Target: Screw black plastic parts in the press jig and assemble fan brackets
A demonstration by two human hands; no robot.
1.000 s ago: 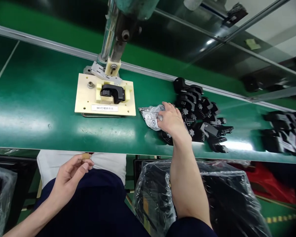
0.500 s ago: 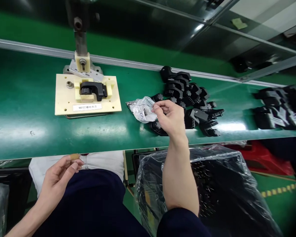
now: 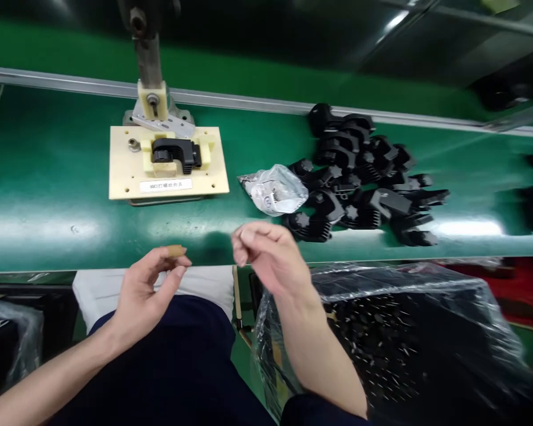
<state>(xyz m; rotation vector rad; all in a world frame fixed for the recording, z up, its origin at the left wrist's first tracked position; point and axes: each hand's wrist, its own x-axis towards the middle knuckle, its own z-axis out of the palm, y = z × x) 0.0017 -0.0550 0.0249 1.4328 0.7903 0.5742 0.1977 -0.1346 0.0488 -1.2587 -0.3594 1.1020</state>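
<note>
Just past the bench's front edge, my left hand (image 3: 148,287) is raised with its fingers loosely curved and the thumb apart; nothing shows in it. A tan wrap covers one fingertip. My right hand (image 3: 270,254) hovers over the front of the bench, fingertips pinched together; whatever they hold is too small or hidden to name. Just beyond it lies an open clear plastic bag (image 3: 278,188) of small metal parts. A black curved plastic part (image 3: 177,152) sits in the cream fixture (image 3: 119,177), under the metal clamp arm (image 3: 148,62).
Many black plastic parts (image 3: 350,154) are piled on the green bench (image 3: 48,177), right of the bag. Below the front edge, a plastic-lined bin (image 3: 373,343) holds small dark and shiny pieces. A metal rail (image 3: 249,103) runs along the bench's back.
My right hand has left the plastic bag and come back leftward toward my body, still pinched. My left hand has moved up and to the right, nearer the bench edge.
</note>
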